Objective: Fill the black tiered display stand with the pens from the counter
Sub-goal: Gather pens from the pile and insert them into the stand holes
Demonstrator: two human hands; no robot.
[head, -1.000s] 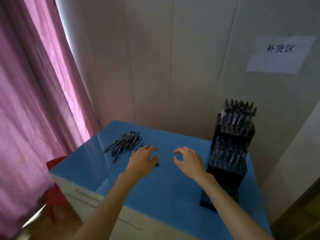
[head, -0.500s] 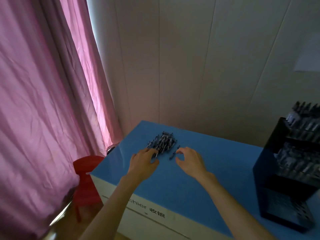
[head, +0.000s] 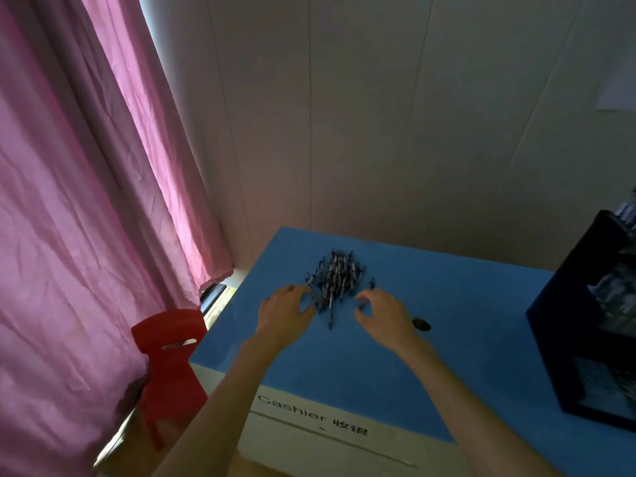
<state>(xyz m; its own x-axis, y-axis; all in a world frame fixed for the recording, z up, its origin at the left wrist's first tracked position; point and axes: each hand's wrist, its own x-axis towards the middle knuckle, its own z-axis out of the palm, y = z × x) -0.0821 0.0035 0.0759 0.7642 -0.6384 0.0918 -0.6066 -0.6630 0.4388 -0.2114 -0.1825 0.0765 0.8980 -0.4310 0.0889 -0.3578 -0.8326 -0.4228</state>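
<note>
Pink curtain [head: 86,201] fills the frame's left side; red chair [head: 168,352] below it at lower left. Blue counter [head: 344,380] across lower centre. Left hand [head: 285,313], fingers loosely curled, empty, fingertips at the left edge of the pens [head: 335,277] heaped at centre. Right hand [head: 385,315] likewise curled, empty, just right of the heap. Black tiered display stand [head: 568,304] at right edge, well apart.

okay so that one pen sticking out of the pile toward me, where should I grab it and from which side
Pinch the stray pen at its near end, coming from the front edge of the counter. It juts out of the pile toward you and lies flat with blue surface on both sides there, while its far end is tangled among the others. The left hand looks closest.
</note>
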